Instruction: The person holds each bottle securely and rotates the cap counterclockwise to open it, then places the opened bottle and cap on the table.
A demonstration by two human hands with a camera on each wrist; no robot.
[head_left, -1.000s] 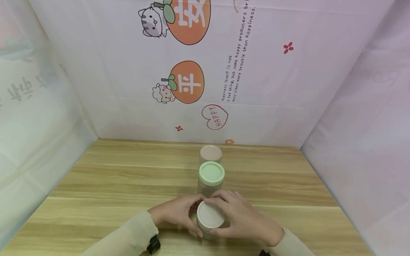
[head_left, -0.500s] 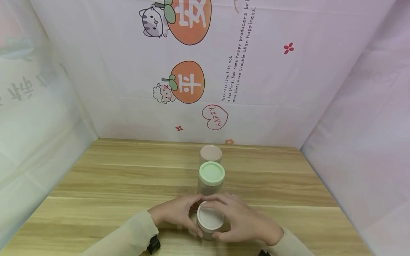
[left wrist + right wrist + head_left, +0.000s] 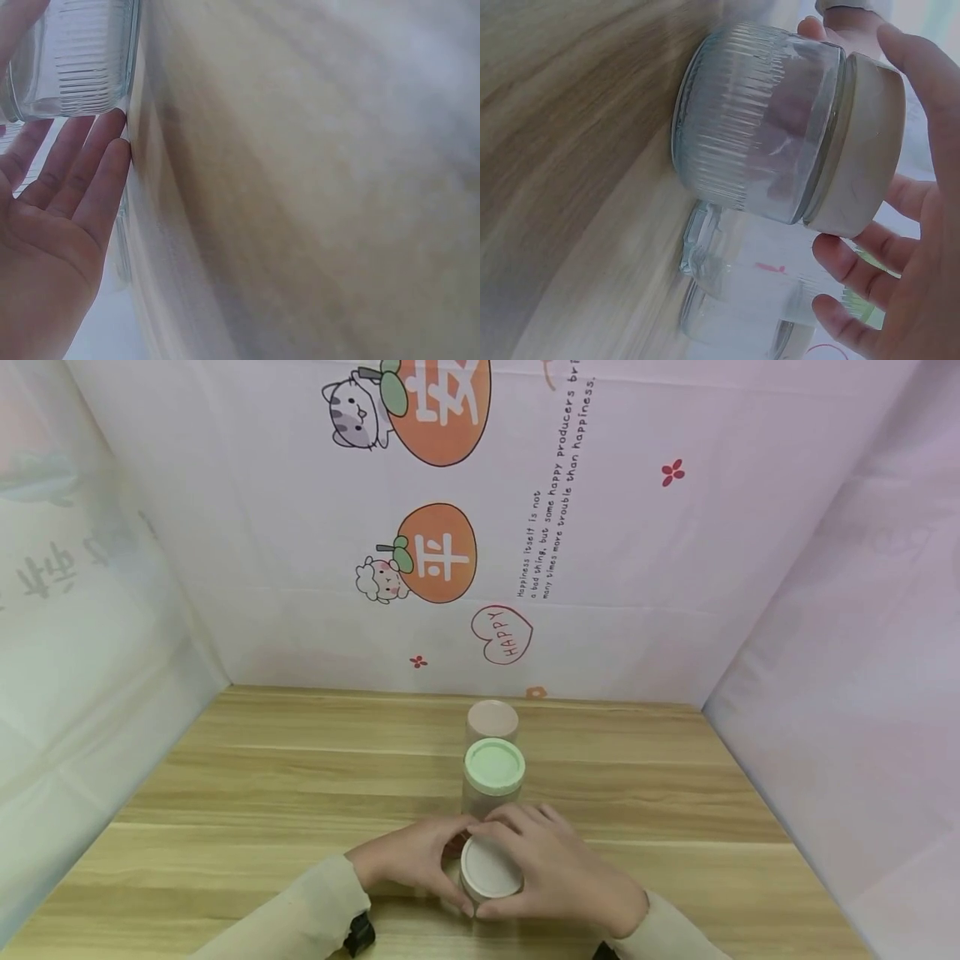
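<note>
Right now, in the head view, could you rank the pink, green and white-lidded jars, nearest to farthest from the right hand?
1. White-lidded jar: front, beside the right hand.
2. Green-lidded jar: middle.
3. Pink-lidded jar: back.

On the wooden table (image 3: 300, 760), a green-lidded jar (image 3: 494, 767), just beyond it a pink-lidded jar (image 3: 492, 719); at the back, white cloth (image 3: 637, 560) with printed fruits (image 3: 438, 553) and heart (image 3: 502, 635).
</note>
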